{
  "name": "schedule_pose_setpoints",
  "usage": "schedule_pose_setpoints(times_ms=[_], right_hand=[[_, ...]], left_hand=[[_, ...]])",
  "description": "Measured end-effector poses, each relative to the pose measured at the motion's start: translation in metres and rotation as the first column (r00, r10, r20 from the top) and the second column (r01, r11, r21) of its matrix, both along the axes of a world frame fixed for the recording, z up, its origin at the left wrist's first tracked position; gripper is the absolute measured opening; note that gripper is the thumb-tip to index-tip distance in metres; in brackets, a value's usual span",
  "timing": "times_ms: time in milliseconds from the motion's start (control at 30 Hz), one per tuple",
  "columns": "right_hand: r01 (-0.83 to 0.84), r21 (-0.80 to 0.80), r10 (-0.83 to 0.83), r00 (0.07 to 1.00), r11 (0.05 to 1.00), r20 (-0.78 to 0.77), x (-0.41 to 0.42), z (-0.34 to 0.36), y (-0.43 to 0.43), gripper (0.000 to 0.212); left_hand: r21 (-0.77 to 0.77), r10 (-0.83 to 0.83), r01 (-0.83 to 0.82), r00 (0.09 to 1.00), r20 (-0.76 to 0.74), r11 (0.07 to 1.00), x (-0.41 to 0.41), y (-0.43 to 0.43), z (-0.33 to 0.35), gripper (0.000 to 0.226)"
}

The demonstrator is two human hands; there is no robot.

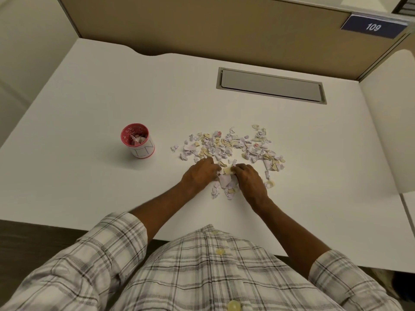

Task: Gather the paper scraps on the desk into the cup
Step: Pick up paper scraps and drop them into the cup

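Note:
A red-and-white paper cup [138,140] stands upright on the white desk [89,108], left of centre, with a few scraps inside. A wide scatter of white and cream paper scraps [231,144] lies to its right. My left hand [201,172] and my right hand [249,178] rest on the desk at the near edge of the scatter, fingers curled toward each other around a small bunch of scraps [225,177] pressed between them. More loose scraps [226,191] lie just below the hands.
A grey cable-tray lid [270,86] is set flush into the desk at the back right. Tan partition walls [202,25] close off the back and right sides. A blue "109" sign [374,26] hangs at the top right.

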State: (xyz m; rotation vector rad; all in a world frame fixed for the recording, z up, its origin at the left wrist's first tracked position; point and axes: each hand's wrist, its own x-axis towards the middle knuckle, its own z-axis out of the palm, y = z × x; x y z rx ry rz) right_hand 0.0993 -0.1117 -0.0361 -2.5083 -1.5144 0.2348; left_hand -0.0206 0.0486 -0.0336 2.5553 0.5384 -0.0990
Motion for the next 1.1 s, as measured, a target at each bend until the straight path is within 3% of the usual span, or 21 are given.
schedule_pose_setpoints(times_ms=[300,633,867,1033,1100], right_hand=[[0.222,0.227,-0.183,0.967,0.948,-0.179,0.0,0.009,0.003,0.019],[0.416,0.302,-0.271,0.865,0.858,-0.422,0.0,0.022,0.017,0.014],[0.428,0.259,-0.283,0.845,0.866,-0.453,0.0,0.019,0.029,0.012],[0.388,0.262,-0.259,0.871,0.884,-0.417,-0.004,0.017,0.034,0.013],[0.382,0.258,-0.257,0.875,0.887,-0.411,-0.005,0.019,0.037,0.012]], left_hand=[[-0.34,0.356,-0.303,0.929,0.106,0.89,-0.008,0.004,0.001,0.018],[-0.545,0.586,-0.373,0.757,0.289,0.75,-0.041,0.026,0.048,0.019],[-0.326,0.61,-0.515,0.662,0.435,0.792,-0.097,0.111,0.097,0.018],[-0.028,0.543,-0.57,0.765,0.346,0.821,-0.124,0.158,0.107,0.02],[0.019,0.52,-0.548,0.805,0.286,0.837,-0.125,0.166,0.107,0.02]])
